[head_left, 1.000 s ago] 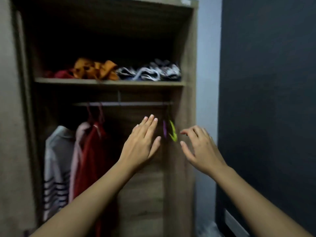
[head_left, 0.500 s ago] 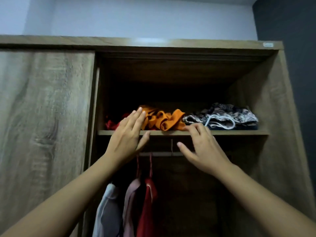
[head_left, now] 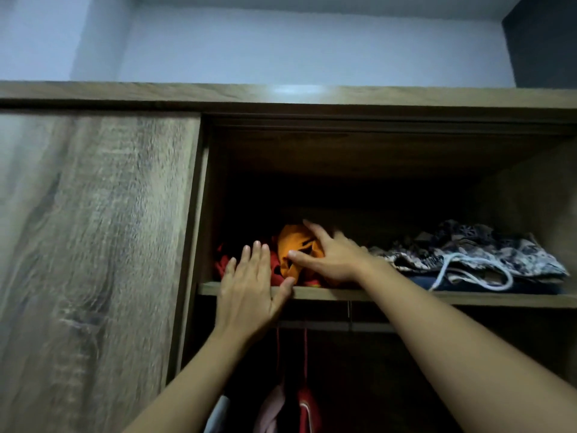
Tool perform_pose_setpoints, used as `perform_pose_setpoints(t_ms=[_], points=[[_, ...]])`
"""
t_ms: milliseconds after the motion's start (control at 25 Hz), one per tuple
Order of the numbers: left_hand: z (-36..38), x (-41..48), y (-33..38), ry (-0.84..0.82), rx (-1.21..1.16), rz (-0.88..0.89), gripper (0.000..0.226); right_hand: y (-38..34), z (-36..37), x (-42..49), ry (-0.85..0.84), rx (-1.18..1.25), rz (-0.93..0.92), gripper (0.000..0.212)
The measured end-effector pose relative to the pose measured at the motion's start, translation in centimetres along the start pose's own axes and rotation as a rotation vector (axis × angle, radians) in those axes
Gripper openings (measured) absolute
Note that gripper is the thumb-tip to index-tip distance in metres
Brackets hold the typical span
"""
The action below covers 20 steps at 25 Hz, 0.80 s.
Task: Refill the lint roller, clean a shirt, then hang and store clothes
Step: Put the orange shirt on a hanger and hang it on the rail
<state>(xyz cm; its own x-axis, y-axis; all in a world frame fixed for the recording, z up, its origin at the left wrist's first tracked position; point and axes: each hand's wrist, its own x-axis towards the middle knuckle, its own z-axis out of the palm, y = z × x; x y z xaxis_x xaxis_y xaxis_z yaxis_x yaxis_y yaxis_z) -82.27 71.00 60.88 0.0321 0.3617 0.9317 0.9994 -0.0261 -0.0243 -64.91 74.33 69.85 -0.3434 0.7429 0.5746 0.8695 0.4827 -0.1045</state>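
Head view, looking up into an open wooden wardrobe [head_left: 312, 95], its sliding door [head_left: 93, 245] covering the left half. A shelf [head_left: 406, 296] crosses the open right half at about the middle of the frame. 2 bare arms rise from the bottom edge, at 6 and 4 o'clock, toward the shelf's left end. The left hand [head_left: 249, 289] is flat and open, fingers together and pointing up, palm over the shelf's front edge and thumb resting on that edge; it holds nothing, and its fingertips lie against a red cloth [head_left: 223, 264] bunched at 9 o'clock of the shelf. The right hand [head_left: 331, 257] reaches over the shelf at 3 o'clock from the left hand, fingers spread wide and laid on a crumpled orange cloth [head_left: 293, 245], thumb pressed to its front; whether it has closed on the cloth cannot be told. The orange cloth sits on the shelf just beside the red cloth, touching it. At 3 o'clock of the shelf lies a folded patterned pile [head_left: 487, 254] with a white cord [head_left: 468, 276] looped at its front. Under the shelf runs a rail [head_left: 368, 326], and at 6 o'clock hang 3 garments: white [head_left: 217, 417], pink [head_left: 271, 407] and red [head_left: 307, 410].
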Motion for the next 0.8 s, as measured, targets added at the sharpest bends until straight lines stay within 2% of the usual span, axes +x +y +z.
perform_pose_setpoints(t_ms=[120,200,280,400,640,800], points=[[0.2,-0.2,0.0,-0.015,0.040,0.011,0.081,-0.1,-0.2,1.5,-0.124,-0.032,-0.032,0.095],[0.2,-0.3,0.1,-0.028,0.040,0.004,0.083,0.0,0.0,1.8,-0.118,-0.075,-0.042,0.087],[0.1,-0.2,0.2,-0.041,0.025,-0.021,0.083,-0.3,0.3,1.5,-0.051,-0.086,-0.089,0.076],[0.2,-0.1,0.3,-0.041,0.006,-0.039,0.083,-0.5,0.2,1.0,0.072,-0.087,-0.175,0.070],[-0.1,-0.4,0.4,-0.004,-0.079,-0.012,0.090,-0.6,-6.5,-1.7,0.481,-0.099,-0.369,0.045],[-2.6,-0.3,2.5,0.112,-0.445,-0.122,0.094,-0.4,-12.4,-6.1,0.584,-0.148,-0.443,0.042]])
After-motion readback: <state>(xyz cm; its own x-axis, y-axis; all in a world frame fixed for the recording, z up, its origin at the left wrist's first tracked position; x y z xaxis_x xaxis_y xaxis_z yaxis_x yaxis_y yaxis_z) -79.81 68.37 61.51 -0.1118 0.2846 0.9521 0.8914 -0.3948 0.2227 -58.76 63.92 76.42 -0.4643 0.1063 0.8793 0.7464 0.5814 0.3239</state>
